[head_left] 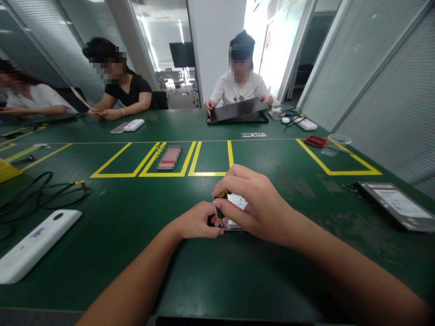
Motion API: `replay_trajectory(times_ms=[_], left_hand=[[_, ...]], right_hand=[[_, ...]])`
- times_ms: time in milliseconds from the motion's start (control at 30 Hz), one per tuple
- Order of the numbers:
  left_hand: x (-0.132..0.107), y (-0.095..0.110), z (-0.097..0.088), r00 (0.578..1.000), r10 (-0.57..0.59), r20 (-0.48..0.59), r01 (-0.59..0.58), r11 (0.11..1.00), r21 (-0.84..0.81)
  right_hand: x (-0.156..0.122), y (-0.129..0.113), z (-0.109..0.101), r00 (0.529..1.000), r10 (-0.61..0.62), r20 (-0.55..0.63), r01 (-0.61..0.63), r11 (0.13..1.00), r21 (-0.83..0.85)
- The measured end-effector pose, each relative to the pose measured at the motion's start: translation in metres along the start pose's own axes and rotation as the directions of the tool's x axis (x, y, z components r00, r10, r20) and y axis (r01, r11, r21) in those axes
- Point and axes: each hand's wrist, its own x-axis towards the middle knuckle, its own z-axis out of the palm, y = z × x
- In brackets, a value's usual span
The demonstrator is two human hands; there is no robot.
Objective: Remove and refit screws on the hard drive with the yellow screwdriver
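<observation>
A small hard drive point(237, 202) with a silver and white top lies on the green table in front of me, partly covered by my hands. Between the thumb and fingers of my right hand point(253, 199) is the yellow and black handle of a screwdriver point(220, 196). It stands roughly upright over the drive's left side, and its tip is hidden. My left hand point(200, 220) is curled at the drive's left edge, gripping it close to the screwdriver's shaft; some of its fingers are hidden.
A larger hard drive point(399, 204) lies to the right, and a white power bank point(41, 244) to the left beside black cables point(44, 194). Yellow tape point(163, 175) marks the table point(136, 253). Farther off are a clear plastic cup point(335, 144), a red cable point(316, 141) and seated people.
</observation>
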Motion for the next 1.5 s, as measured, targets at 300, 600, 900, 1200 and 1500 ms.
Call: replay_trajectory(times_ms=[300, 600, 900, 1200, 1500], left_hand=[[0.0011, -0.0022, 0.0016, 0.999, 0.001, -0.035, -0.002, 0.999, -0.042], [0.0007, -0.0009, 0.0011, 1.000, 0.006, -0.012, -0.007, 0.996, -0.091], [0.0012, -0.0059, 0.0035, 0.999, -0.036, -0.011, 0.035, 0.995, -0.098], [0.0003, -0.0034, 0.0022, 1.000, 0.011, -0.010, -0.012, 0.995, -0.097], [0.0003, -0.0010, 0.0012, 1.000, -0.003, -0.016, 0.001, 0.996, -0.095]], right_hand=[[-0.0009, 0.0026, 0.0008, 1.000, -0.027, -0.009, 0.027, 0.999, 0.039], [-0.0005, 0.0009, -0.0057, 0.999, -0.004, 0.047, 0.004, 1.000, 0.009], [0.0000, 0.0012, -0.0057, 0.999, -0.012, 0.045, 0.012, 1.000, 0.011], [-0.0010, 0.0043, -0.0028, 0.999, 0.010, 0.033, -0.010, 1.000, 0.020], [-0.0011, 0.0035, -0.0030, 1.000, 0.005, 0.022, -0.006, 0.999, 0.045]])
